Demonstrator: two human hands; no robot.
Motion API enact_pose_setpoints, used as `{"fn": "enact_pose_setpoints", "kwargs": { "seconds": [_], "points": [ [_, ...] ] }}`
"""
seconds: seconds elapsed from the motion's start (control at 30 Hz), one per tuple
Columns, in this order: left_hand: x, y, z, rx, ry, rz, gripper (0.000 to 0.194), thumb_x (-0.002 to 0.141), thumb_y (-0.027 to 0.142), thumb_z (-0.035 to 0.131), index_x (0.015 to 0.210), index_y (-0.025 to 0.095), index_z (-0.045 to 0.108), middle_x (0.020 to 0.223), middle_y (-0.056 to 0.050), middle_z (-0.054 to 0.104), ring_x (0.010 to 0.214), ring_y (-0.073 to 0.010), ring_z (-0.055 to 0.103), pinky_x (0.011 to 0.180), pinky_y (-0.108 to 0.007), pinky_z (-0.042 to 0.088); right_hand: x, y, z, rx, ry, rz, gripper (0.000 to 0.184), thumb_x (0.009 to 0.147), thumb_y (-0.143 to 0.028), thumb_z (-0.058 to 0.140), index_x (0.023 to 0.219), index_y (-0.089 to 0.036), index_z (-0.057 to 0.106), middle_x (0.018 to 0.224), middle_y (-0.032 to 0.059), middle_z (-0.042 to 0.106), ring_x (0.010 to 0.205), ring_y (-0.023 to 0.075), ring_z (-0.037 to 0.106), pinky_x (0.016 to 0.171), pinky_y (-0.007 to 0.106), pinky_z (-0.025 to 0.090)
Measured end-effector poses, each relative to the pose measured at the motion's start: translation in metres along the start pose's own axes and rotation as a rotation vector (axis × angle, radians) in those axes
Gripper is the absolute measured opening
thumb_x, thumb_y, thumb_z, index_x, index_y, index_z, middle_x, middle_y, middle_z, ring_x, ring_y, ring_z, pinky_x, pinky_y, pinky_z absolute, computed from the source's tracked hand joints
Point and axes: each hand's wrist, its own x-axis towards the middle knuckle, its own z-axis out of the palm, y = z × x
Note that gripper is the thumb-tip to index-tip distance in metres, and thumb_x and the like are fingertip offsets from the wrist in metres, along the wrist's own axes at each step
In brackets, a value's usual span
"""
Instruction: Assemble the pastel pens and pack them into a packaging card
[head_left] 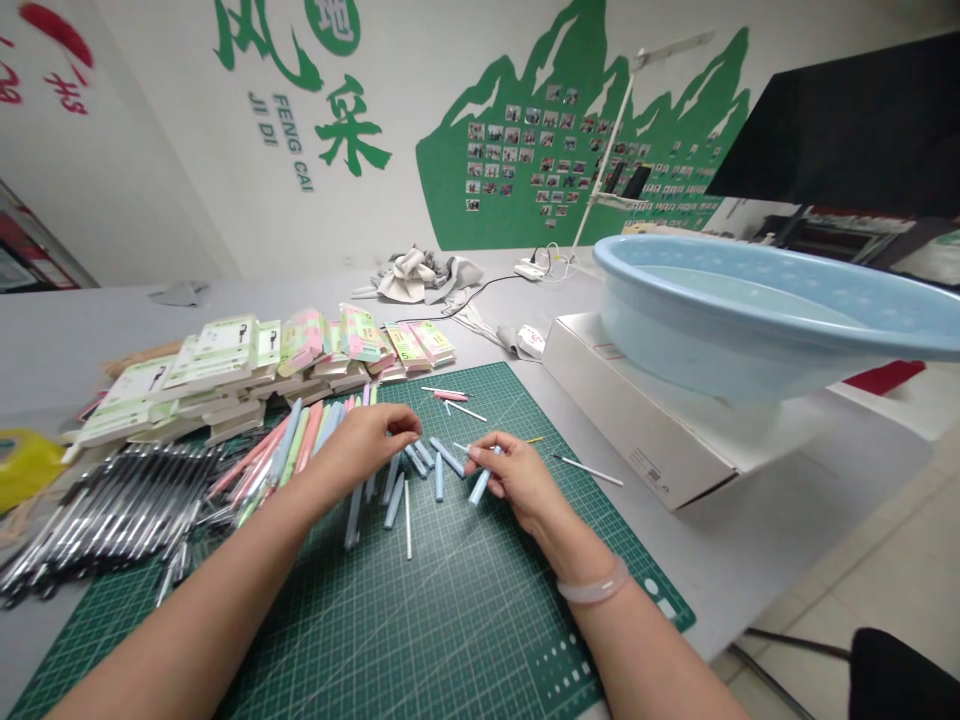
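Head view: 2 bare forearms reach up from the bottom edge, both hands over a green cutting mat (420, 620). R hand (517, 480) is palm down, fingers curled and close together, w/ fingertips (480, 455) pinching 1 pale blue barrel (480, 488) that sticks out below them. 1 clear bangle (592, 585) sits on that wrist. L hand (360, 450) is just left of it, also palm down, fingers pressed together and curled, tips over the loose barrels. Hard to say if they grip anything, view's poor there.

Between and just below the fingers lie approx 8 more blue barrels (424, 455), scattered on the mat, w/ 1 white refill (409, 520) below them. Just past the R fingertips are 2 pink pieces (450, 395). Right of the R fingers lies 1 white stick (589, 470), off the mat.

Left of the L fingers, approx a dozen pastel pens (300, 450) lean in a fan, w/ a heap of black pens (112, 520) further left, too many to count. Beyond the fingers sit stacks of packaged cards (225, 365). Far right, 1 blue basin (750, 300) rests on 1 white box (660, 420).
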Motion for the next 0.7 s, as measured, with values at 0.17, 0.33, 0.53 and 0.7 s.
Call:
{"fn": "enact_pose_setpoints", "kwargs": {
  "seconds": [0.17, 0.33, 0.53, 0.7],
  "points": [
    [-0.015, -0.026, -0.006, 0.235, -0.184, -0.087, 0.011, 0.07, 0.022, 0.057, 0.069, 0.024, 0.068, 0.072, 0.0, 0.067, 0.069, -0.0177, 0.059, 0.059, -0.025, 0.036, 0.0, 0.004, 0.001, -0.01, -0.001, 0.03, 0.019, 0.068, -0.028, 0.067, 0.074, -0.015, 0.055, 0.06, 0.0031, 0.067, 0.033, 0.0031, 0.035, 0.033, 0.015, 0.018],
    [-0.013, -0.031, -0.008, 0.389, -0.074, -0.067, 0.012, 0.072, 0.022, 0.058, 0.074, 0.024, 0.07, 0.079, -0.003, 0.065, 0.076, -0.0204, 0.058, 0.067, -0.028, 0.039, -0.002, 0.004, 0.003, -0.048, 0.016, 0.058, 0.019, 0.065, -0.027, 0.067, 0.072, -0.015, 0.053, 0.059, 0.0028, 0.066, 0.032, 0.0033, 0.034, 0.032, 0.016, 0.017],
    [-0.007, -0.028, 0.003, 0.255, -0.157, 0.226, 0.027, 0.081, 0.024, 0.055, 0.104, 0.03, 0.068, 0.106, -0.002, 0.064, 0.101, -0.0211, 0.053, 0.088, -0.033, 0.038, -0.001, 0.003, 0.001, -0.087, 0.031, 0.071, 0.018, 0.066, -0.026, 0.065, 0.067, -0.016, 0.051, 0.057, 0.0025, 0.065, 0.031, 0.003, 0.033, 0.032, 0.016, 0.016],
    [-0.005, -0.036, -0.003, 0.257, -0.189, 0.197, 0.021, 0.08, 0.021, 0.054, 0.093, 0.027, 0.07, 0.095, -0.002, 0.068, 0.094, -0.0204, 0.056, 0.088, -0.034, 0.038, 0.0, 0.004, 0.001, -0.098, 0.044, 0.073, 0.018, 0.068, -0.027, 0.064, 0.067, -0.016, 0.051, 0.057, 0.0024, 0.065, 0.031, 0.0036, 0.034, 0.032, 0.016, 0.016]
  ]
}}
